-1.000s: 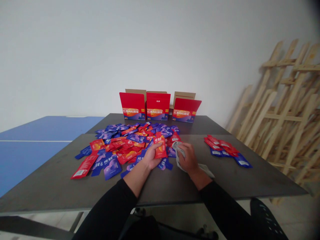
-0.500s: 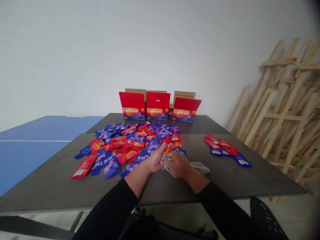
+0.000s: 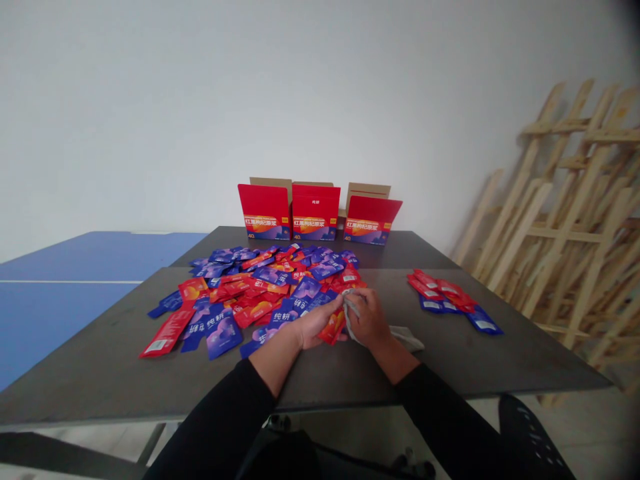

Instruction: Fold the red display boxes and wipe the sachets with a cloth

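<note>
A red pouch (image 3: 332, 327) is held in my left hand (image 3: 314, 325), in front of a large pile of red and blue pouches (image 3: 260, 290) on the grey table. My right hand (image 3: 369, 319) grips a pale grey cloth (image 3: 351, 308) against the upper right side of that pouch. Part of the cloth trails onto the table behind my right wrist. Away to the right lies a smaller group of red and blue pouches (image 3: 449, 298).
Three open red cartons (image 3: 315, 217) stand at the back of the dark table (image 3: 400, 380). A blue table (image 3: 90, 257) adjoins on the left. Wooden frames (image 3: 565, 220) lean against the wall at the right, and a black chair part (image 3: 530, 433) is at lower right.
The red pouch in my left hand has come lower and turned, and more of it shows. My right hand has shifted slightly right and up with the cloth.
</note>
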`<state>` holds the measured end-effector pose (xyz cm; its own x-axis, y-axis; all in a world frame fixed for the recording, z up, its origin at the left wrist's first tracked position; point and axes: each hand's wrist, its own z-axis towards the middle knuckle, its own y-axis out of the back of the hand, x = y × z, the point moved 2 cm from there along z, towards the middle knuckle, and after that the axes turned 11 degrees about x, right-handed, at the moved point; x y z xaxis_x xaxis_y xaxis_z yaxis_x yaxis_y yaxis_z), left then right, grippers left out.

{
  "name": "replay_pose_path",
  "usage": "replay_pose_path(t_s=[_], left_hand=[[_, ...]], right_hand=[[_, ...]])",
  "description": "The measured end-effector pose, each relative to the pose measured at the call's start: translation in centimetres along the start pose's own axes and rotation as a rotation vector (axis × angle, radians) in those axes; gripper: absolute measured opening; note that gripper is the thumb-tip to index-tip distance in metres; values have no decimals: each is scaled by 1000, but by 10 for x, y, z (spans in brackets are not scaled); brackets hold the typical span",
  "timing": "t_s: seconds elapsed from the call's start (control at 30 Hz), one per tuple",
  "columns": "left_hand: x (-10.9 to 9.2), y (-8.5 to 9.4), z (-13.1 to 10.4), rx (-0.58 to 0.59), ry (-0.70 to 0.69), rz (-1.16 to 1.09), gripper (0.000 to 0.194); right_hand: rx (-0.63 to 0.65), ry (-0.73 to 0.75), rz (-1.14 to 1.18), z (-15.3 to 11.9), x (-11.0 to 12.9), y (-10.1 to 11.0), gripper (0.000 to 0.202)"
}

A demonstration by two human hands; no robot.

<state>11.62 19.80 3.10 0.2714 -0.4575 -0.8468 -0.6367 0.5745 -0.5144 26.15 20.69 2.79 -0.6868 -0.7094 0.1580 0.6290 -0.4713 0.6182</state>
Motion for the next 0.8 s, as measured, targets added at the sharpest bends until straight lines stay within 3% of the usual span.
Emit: replay_pose_path(t_s=[0.13,0.3,0.43,0.53,0.67,0.8], left_hand=[[-1,3,-2,-64,8,66,46],[-5,4,-5,-12,83,37,50],[-11,4,-7,39,74,-139,51],[-17,4,-7,74,-7,-318,46],[-17,4,-4,91,-48,-422,51],[-11,6,0,12,-42,-407,60]], right_hand=[[-23,-89,23,0,-4,1,25],[-31,-201,60,1,-18,1,23],[-121,-270,69,2,-28,5,22],[-151,-121,82,1,-19,9,25],[-10,239,122,-1,11,10,33],[99,461,129,-3,34,10,31]])
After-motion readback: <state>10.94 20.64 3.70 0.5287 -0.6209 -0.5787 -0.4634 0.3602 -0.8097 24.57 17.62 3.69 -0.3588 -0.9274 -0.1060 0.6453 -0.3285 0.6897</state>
